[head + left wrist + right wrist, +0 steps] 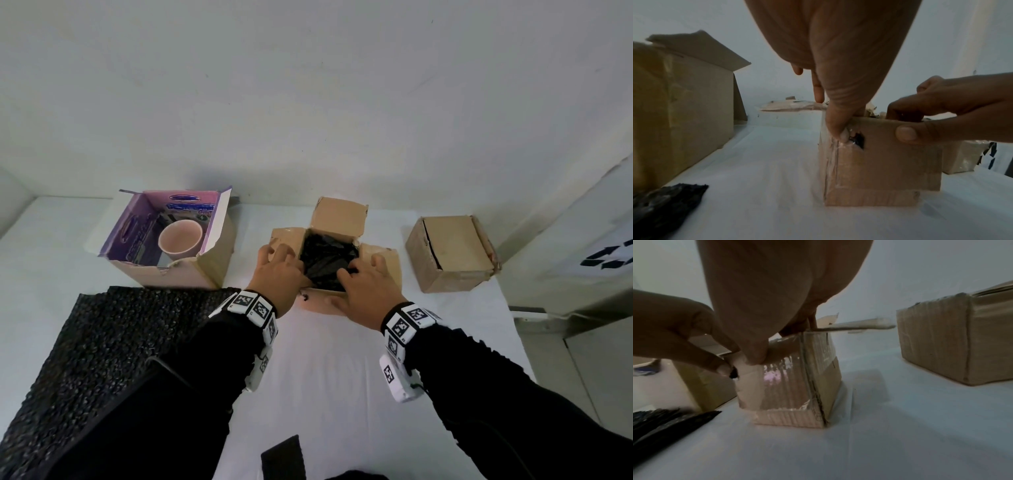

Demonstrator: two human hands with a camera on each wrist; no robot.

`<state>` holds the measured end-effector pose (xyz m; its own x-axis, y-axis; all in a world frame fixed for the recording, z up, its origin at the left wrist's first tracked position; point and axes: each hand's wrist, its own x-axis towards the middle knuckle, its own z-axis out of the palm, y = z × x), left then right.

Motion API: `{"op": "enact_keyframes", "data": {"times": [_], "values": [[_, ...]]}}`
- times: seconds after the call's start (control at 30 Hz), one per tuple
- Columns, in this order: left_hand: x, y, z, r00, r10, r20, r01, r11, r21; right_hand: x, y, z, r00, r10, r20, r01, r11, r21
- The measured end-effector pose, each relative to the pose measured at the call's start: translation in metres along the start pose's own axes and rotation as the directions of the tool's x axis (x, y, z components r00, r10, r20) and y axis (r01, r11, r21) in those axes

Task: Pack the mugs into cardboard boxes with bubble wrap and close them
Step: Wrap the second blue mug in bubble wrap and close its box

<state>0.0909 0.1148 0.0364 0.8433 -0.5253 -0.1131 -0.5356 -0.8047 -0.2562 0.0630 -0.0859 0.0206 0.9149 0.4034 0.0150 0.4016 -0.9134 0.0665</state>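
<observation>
Room: bare white table (325, 377) at lower centre.
Open box (337, 219): flaps splayed, black bubble wrap (329, 255) inside.
Left hand (279, 274): thumb and fingers clamp near rim.
Right hand (368, 291): same grip.

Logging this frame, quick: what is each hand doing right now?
Left hand: grips the near rim of the middle box, thumb outside.
Right hand: grips the same rim, fingers in the black wrap.

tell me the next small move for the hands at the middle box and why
Probably fold the near flap over. Both the left hand and right hand sit at the open middle box, fingers in the black bubble wrap, thumbs on its front wall. The wrap looks tucked below the rim, while the side and far flaps stand open.
</observation>
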Motion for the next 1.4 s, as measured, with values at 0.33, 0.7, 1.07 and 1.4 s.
{"op": "enact_keyframes", "data": {"times": [0.33,0.7,1.07,1.4], "values": [[0.007,-0.015,-0.004,0.997,0.077,0.03,-0.07,0.98,-0.186,0.04,0.015,-0.03,0.999,0.027,0.045,-0.034,0.984,0.175],[0.005,-0.02,0.003,0.996,0.089,0.002,-0.087,0.977,-0.193,0.071,0.008,-0.003,0.98,0.061,0.192,-0.045,0.995,-0.086],[-0.003,-0.012,0.001,0.997,0.069,0.02,-0.06,0.952,-0.299,0.039,0.023,-0.013,0.998,0.051,-0.037,-0.057,0.98,-0.193],[-0.015,-0.01,-0.003,0.991,0.123,0.055,-0.103,0.953,-0.286,0.015,0.016,-0.021,0.98,0.201,0.005,-0.2,0.977,0.069]]}}
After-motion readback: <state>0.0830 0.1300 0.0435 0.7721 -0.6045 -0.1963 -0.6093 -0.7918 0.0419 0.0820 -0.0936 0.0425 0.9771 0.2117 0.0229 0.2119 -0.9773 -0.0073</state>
